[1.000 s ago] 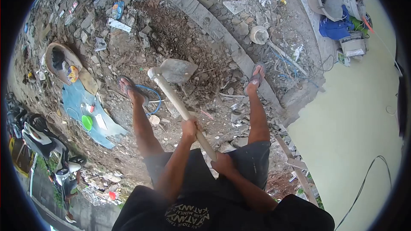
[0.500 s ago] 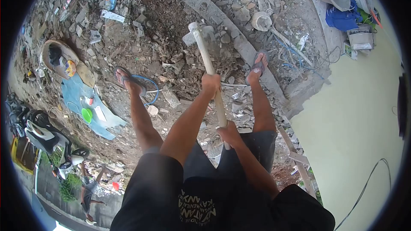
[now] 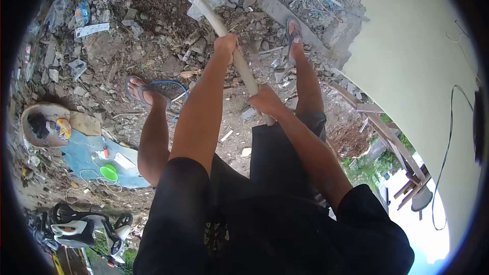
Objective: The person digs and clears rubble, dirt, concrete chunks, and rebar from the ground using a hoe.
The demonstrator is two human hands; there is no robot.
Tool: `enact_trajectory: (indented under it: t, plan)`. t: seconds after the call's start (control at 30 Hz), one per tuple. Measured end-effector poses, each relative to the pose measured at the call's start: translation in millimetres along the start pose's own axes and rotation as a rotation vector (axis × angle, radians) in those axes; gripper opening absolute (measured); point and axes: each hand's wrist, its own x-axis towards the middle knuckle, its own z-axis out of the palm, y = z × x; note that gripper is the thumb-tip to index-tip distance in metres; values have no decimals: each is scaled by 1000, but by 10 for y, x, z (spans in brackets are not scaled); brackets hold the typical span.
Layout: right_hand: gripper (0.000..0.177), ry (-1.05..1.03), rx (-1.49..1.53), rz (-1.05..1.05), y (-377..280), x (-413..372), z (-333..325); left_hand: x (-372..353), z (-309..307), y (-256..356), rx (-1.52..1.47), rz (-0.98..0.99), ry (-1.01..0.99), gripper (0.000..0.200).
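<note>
My left hand (image 3: 226,47) is closed around the upper part of a hoe's (image 3: 244,73) pale wooden handle. Lower down, close to my shorts, my right hand (image 3: 267,102) wraps the same handle near its butt end. The handle slants up and left, away from my body. Beyond my left hand, its far end is over the rubble, where a flat grey shape looks like the blade, though its outline blends with the stones. My sandalled left foot (image 3: 139,90) and right foot (image 3: 294,35) stand wide apart on either side.
Broken stone and soil (image 3: 153,51) cover the ground. A curved concrete edging (image 3: 277,10) crosses the top. At left are a round tub (image 3: 30,122) and a blue sheet (image 3: 81,147); a motorbike (image 3: 76,229) stands below. A pale wall (image 3: 407,56) rises at right, near wooden boards (image 3: 379,122).
The view has shifted, and the hoe with both hands now appears higher and further left in it. Both hands keep their grip. The person at lower left has left the view.
</note>
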Motion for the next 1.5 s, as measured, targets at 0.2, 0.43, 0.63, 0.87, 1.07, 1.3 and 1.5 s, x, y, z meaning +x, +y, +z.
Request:
enact_trajectory:
  t: [0.2, 0.43, 0.63, 0.87, 1.07, 1.3, 1.5]
  plan:
    - [26, -13, 81, 9, -328, -103, 290, -43, -279, 104, 58, 63, -78, 14]
    - [29, -49, 12, -29, -249, -76, 71, 113, -81, 233, 472, 242, 267, 22]
    - [37, -120, 36, -221, 347, 70, 191, 362, -211, -12, 482, 372, 285, 22]
    - [31, 28, -57, -367, 2321, -98, 1037, 241, -655, -1764, 360, 446, 553, 15]
    - [25, -8, 26, -159, 3786, -999, 2231, -425, -963, -3833, 489, 364, 567, 16]
    - [18, 158, -72, -343, 3237, -355, 1939, -679, -841, -2852, 118, 516, 323, 21]
    - [21, 357, -184, -643, 1490, 1244, 636, 283, -450, -871, -135, 710, 295, 11]
